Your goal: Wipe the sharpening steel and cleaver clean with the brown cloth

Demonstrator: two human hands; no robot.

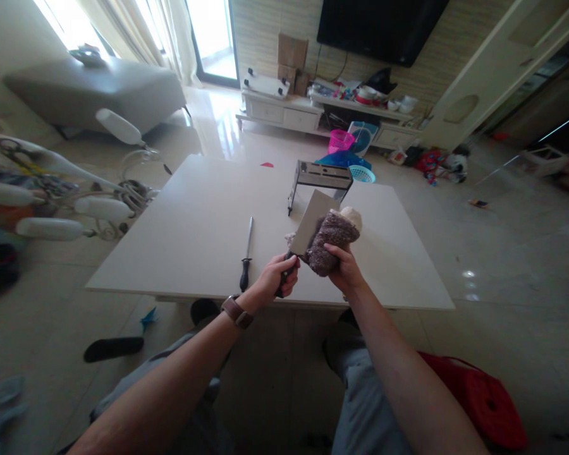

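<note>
My left hand point(279, 276) is wrapped round the black handle of a cleaver point(314, 222), whose broad blade points up and away over the table. In my right hand point(344, 262) is a bunched brown and cream cloth point(334, 239), fuzzy like a towel. The cloth lies against the blade's right side, and a bit of it shows at the left edge near the handle. A sharpening steel point(246, 265) with a black handle lies on the white table point(194, 234), left of my hands. Beyond the blade stands a metal-framed knife block point(323, 174).
Behind the knife block are a blue plastic bag point(336, 158), a light-blue basket point(362, 174) and a pink basket point(340, 140). A white lamp fixture point(118, 126) stretches in from the left. A red bag point(478, 398) sits on the floor at lower right.
</note>
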